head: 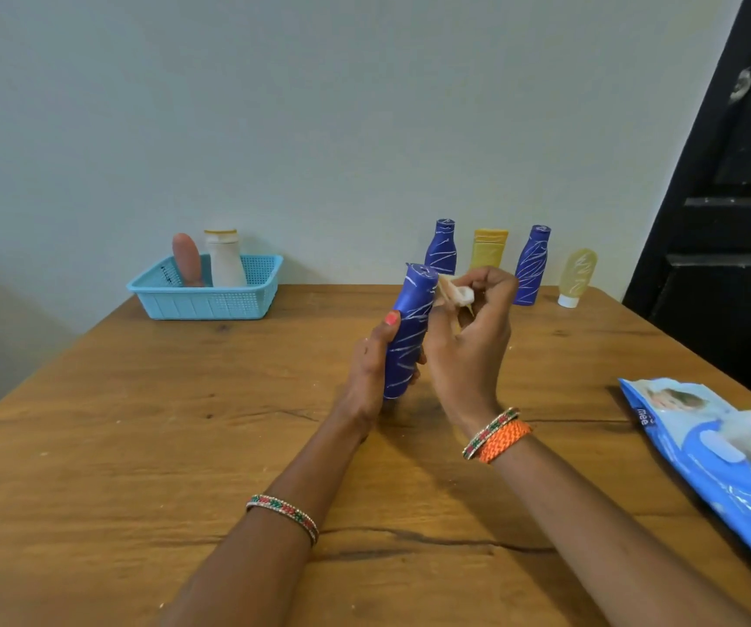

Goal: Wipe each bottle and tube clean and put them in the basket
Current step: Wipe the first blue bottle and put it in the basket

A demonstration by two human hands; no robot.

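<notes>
My left hand (371, 364) grips a blue bottle (409, 328) streaked with white marks and holds it tilted above the table. My right hand (473, 328) pinches a crumpled white wipe (455, 295) against the bottle's upper side. A light blue basket (206, 300) at the back left holds a brown tube (187, 260) and a white bottle (225, 260). Along the back wall stand two more marked blue bottles (441, 246) (531, 267), a yellow tube (489, 248) and a pale yellow tube (577, 276) on its white cap.
A blue pack of wet wipes (721, 468) lies at the right edge of the wooden table (138, 445), a wipe poking from its opening. A dark door (735, 219) stands to the right. A pale wall runs behind the table.
</notes>
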